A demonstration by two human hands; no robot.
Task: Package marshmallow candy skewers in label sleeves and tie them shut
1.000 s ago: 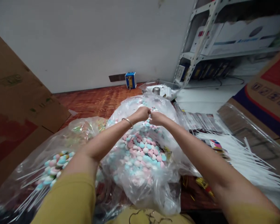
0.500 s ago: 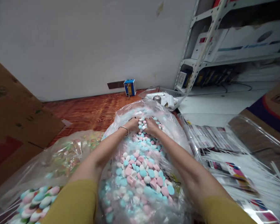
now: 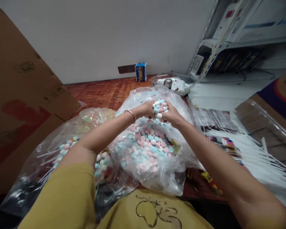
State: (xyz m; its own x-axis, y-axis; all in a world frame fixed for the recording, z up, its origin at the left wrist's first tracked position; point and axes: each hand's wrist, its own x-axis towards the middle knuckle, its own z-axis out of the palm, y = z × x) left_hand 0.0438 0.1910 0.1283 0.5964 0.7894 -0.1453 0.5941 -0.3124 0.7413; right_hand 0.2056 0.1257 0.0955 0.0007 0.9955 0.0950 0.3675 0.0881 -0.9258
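My left hand (image 3: 148, 109) and my right hand (image 3: 173, 114) are cupped together above a large clear plastic bag (image 3: 178, 103). Between them they hold a heap of pink, blue and white marshmallows (image 3: 159, 107). One white piece sits low between the fingers. Below, the opened bag is full of loose marshmallows (image 3: 152, 140) in the same colours. A bangle circles my left wrist. My fingertips are partly hidden behind the heap.
On the left are a second plastic bag (image 3: 85, 117), marshmallows on white sticks (image 3: 68, 146) and a cardboard box (image 3: 26, 79). A clear tray (image 3: 193, 79) and a small blue box (image 3: 140, 72) stand behind. To the right lie white sticks (image 3: 259, 162) and printed packets (image 3: 214, 119).
Both hands have come up out of the bag with a heap of marshmallows cupped between them. The view has tilted down, and the yellow shirt front now shows.
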